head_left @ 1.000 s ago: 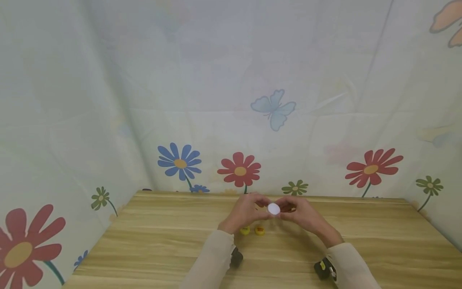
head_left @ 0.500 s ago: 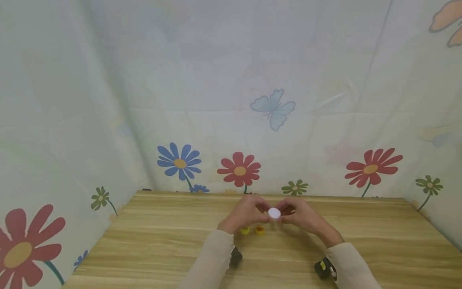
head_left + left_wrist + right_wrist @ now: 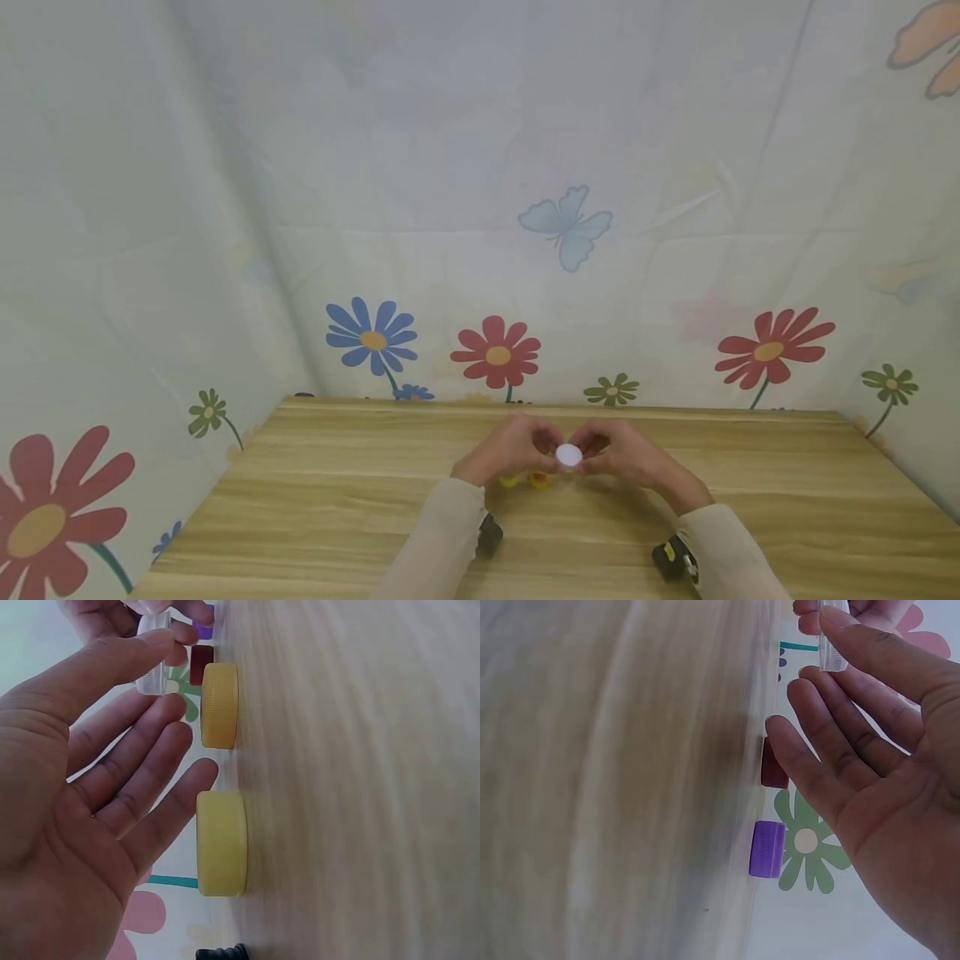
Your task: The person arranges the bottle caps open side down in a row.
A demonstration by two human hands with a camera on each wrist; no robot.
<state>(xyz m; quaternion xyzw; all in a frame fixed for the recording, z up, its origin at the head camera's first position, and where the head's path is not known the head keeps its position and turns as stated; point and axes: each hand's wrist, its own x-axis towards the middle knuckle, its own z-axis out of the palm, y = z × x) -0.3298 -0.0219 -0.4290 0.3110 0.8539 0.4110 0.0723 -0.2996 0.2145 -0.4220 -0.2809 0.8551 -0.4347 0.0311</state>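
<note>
Both hands hold one small round cap point(image 3: 568, 455) between them, just above the table. From the head its face looks white; in the left wrist view its ridged side looks clear point(image 3: 152, 664). My left hand point(image 3: 510, 450) pinches its left edge with the thumb and a finger, the other fingers extended. On the opposite edge, my right hand point(image 3: 630, 454) pinches it likewise. Below the left hand lie a yellow cap point(image 3: 222, 844) and an orange-yellow cap point(image 3: 220, 706). Near the right hand's fingers are a dark red cap point(image 3: 774, 763) and a purple cap point(image 3: 767, 849), on the table.
The wood-grain table point(image 3: 337, 500) ends at a white cloth backdrop point(image 3: 450, 167) printed with flowers and butterflies. A black wrist device point(image 3: 491, 536) sits at the left cuff, another black device point(image 3: 670, 558) at the right.
Both hands have lowered the cap slightly toward the table, nearer to me. In the head view they now cover more of the two yellowish caps. Their hold on the cap looks the same.
</note>
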